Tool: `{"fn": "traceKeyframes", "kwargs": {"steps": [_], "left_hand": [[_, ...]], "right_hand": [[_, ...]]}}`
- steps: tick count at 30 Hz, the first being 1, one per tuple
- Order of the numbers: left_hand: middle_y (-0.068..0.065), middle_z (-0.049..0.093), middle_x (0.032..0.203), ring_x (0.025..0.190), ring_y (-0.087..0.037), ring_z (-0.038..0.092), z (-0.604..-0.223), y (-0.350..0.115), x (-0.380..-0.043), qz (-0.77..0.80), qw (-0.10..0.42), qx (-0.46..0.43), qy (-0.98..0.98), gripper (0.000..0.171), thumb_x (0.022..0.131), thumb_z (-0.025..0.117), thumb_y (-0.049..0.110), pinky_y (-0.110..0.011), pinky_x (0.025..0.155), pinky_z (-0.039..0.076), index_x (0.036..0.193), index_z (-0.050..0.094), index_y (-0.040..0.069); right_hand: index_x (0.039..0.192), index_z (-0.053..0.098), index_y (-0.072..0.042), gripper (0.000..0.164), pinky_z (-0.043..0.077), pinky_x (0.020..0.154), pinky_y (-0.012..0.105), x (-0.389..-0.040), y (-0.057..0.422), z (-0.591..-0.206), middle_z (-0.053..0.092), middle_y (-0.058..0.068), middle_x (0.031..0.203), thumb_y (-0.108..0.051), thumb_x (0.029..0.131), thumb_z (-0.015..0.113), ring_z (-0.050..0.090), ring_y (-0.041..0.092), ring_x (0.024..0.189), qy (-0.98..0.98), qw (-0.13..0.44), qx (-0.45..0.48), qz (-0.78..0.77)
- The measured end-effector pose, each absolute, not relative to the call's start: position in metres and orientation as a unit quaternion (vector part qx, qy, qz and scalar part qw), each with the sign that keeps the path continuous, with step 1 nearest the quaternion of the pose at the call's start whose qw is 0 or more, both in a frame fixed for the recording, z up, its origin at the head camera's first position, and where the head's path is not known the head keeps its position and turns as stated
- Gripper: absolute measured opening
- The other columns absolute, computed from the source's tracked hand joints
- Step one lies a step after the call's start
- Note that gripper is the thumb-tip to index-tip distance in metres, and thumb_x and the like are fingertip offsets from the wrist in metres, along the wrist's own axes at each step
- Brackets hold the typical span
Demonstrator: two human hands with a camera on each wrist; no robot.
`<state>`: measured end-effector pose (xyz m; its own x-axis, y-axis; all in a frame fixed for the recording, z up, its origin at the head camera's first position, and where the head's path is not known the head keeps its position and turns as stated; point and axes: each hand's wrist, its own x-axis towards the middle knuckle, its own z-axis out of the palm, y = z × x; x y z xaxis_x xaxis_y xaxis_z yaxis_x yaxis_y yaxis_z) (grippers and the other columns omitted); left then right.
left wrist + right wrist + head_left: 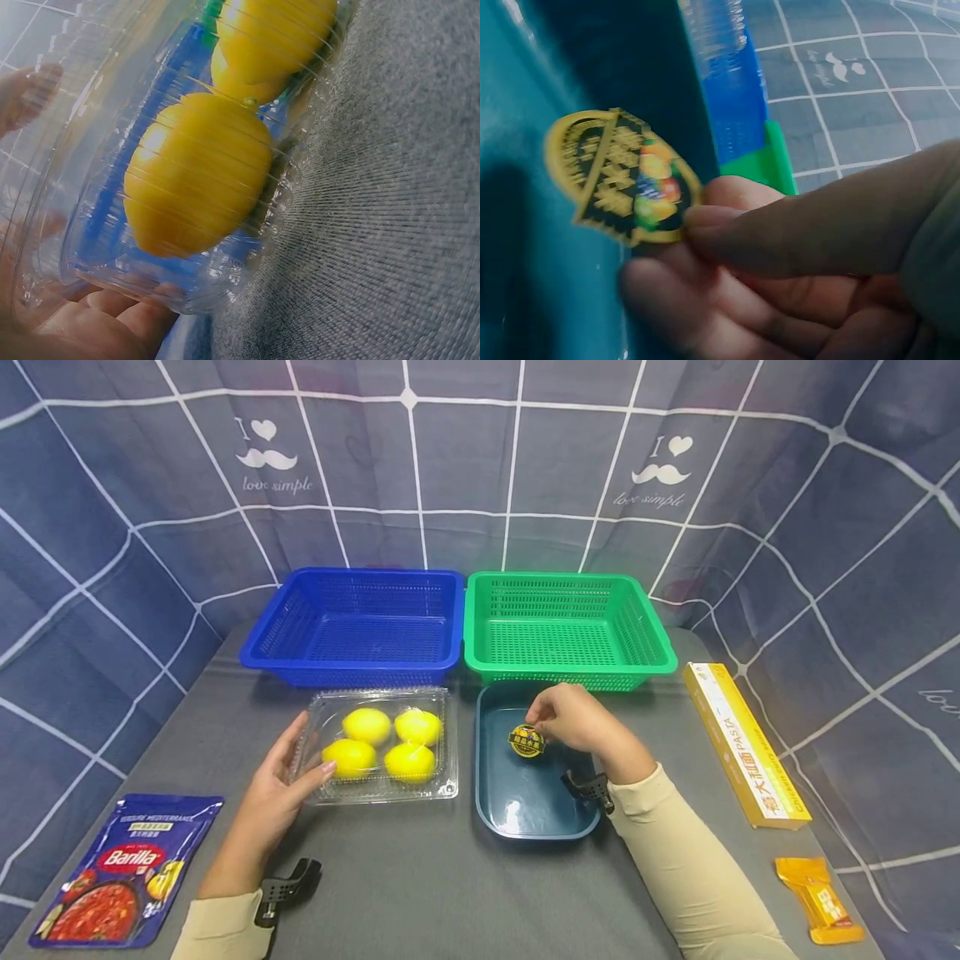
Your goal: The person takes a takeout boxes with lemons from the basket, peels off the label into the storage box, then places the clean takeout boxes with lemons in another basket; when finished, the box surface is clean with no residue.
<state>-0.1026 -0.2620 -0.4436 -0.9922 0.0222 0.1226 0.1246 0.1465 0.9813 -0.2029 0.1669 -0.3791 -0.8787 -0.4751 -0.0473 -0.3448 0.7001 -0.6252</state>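
Note:
A clear plastic clamshell box (pixel 378 789) holding several lemons (pixel 367 726) stands left of centre on the table. My left hand (pixel 281 781) grips its left side, thumb on the lid near the front and fingers at the far edge. In the left wrist view a lemon (pixel 199 176) shows through the clear wall. Over a dark teal tray (pixel 536 827), my right hand (pixel 573 722) pinches a round black-and-gold fruit sticker (pixel 527 741) by its edge. The right wrist view shows the sticker (pixel 622 176) between thumb and index finger, with printed fruit on it.
Behind stand a blue basket (pixel 352 677) and a green basket (pixel 570 681), side by side. A Barilla sauce pouch (pixel 127 870) lies at the left. Along the right edge are a yellow pasta box (pixel 746 745) and a small orange packet (pixel 819 900).

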Motion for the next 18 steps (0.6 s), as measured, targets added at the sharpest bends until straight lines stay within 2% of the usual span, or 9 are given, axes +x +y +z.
{"fn": "traceKeyframes", "kwargs": {"steps": [6,11,18], "left_hand": [[-0.022,0.012,0.172,0.151,-0.053,0.02,-0.445,-0.262,-0.103,-0.658,0.043,-0.052,-0.75,0.092,0.097,0.072,-0.005,-0.02,0.105,0.043,0.169,0.016,0.006],[-0.023,0.009,0.172,0.15,-0.056,0.018,-0.446,-0.261,-0.104,-0.668,0.048,-0.06,-0.74,0.092,0.096,0.071,-0.008,-0.019,0.102,0.045,0.168,0.016,0.004],[-0.025,0.009,0.172,0.15,-0.055,0.018,-0.448,-0.262,-0.104,-0.67,0.05,-0.068,-0.738,0.091,0.096,0.07,-0.01,-0.021,0.105,0.044,0.168,0.016,0.002]], "right_hand": [[0.086,0.076,-0.007,0.013,0.054,0.066,0.031,-0.204,0.162,-0.389,0.069,-0.004,0.076,0.006,0.087,0.076,0.061,0.009,0.066,0.924,0.095,-0.261,-0.262],[0.085,0.076,-0.009,0.014,0.056,0.073,0.032,-0.203,0.159,-0.393,0.07,-0.004,0.079,0.005,0.086,0.079,0.063,0.011,0.074,0.925,0.103,-0.272,-0.242],[0.088,0.078,-0.007,0.012,0.058,0.078,0.035,-0.202,0.158,-0.395,0.073,-0.002,0.083,0.004,0.085,0.08,0.068,0.015,0.082,0.93,0.105,-0.272,-0.224]]}}
